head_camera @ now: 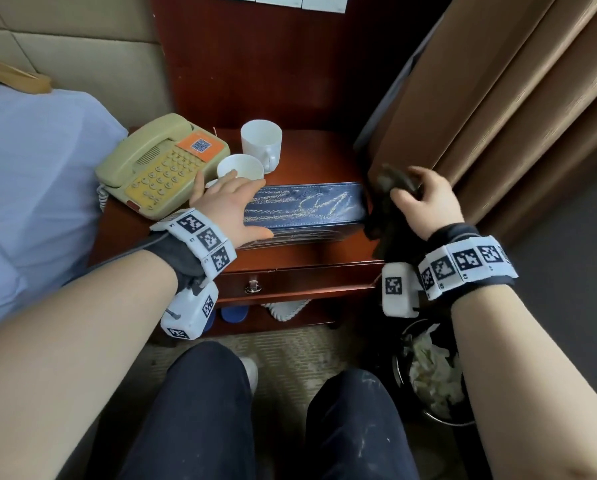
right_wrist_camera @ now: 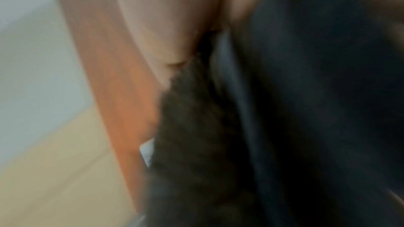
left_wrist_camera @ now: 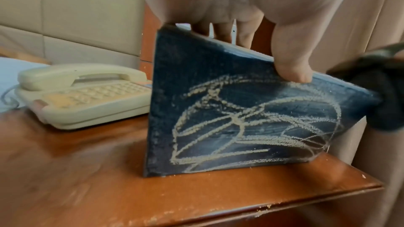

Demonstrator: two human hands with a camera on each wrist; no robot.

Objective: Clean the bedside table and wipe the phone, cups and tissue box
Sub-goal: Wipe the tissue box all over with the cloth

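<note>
the left hand (head_camera: 226,206) is gripping the left end of the blue tissue box (head_camera: 307,206), thumb on the near face and fingers over the far edge, steadying it on the desk (head_camera: 310,258). the right hand (head_camera: 425,202) is clutching a dark cloth (head_camera: 381,216) against the box's right end. pale scribbles are covering the box's top and front, so its wiping looks barely begun. the phone (head_camera: 162,164) and two cups (head_camera: 252,154) are waiting behind, seemingly unwiped, and crumbs are dotting the desk's front edge.

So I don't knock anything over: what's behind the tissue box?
Two white cups stand right behind the tissue box. The left hand gripping the box covers the nearer cup's base.
</note>
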